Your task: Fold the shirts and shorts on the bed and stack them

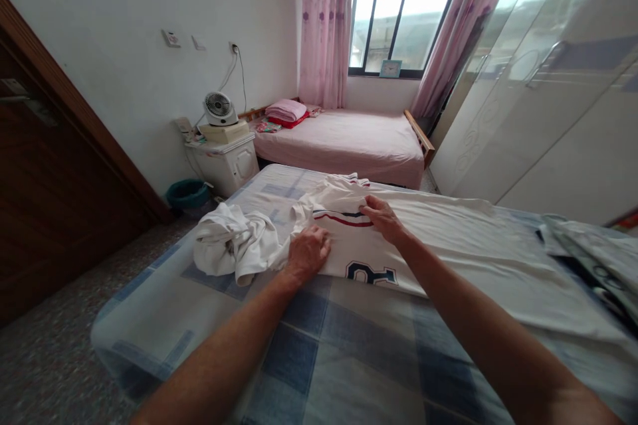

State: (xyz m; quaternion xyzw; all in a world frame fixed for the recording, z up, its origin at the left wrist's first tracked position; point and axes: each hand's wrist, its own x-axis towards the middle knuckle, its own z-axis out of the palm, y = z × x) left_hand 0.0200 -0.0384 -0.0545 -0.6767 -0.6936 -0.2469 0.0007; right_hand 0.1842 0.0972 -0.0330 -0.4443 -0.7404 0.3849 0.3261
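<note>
A white shirt [343, 242] with a navy and red stripe and dark lettering lies partly folded on the bed nearest me. My right hand [381, 216] pinches the cloth of this shirt beside the stripe. At the shirt's left edge, my left hand [310, 251] rests low with fingers curled onto the fabric; its fingertips are partly hidden. Just left of that hand sits a crumpled white garment [236, 242]. More white cloth [448, 232] spreads out to the right, under and beyond my right forearm.
The bed [294, 352] has a blue and white checked cover. Grey and dark clothes [593, 265] lie at its right. Beyond stand a pink bed [349, 139], a white cabinet [232, 166] with a fan [219, 108], a teal bin [188, 194] and a glossy wardrobe [543, 93].
</note>
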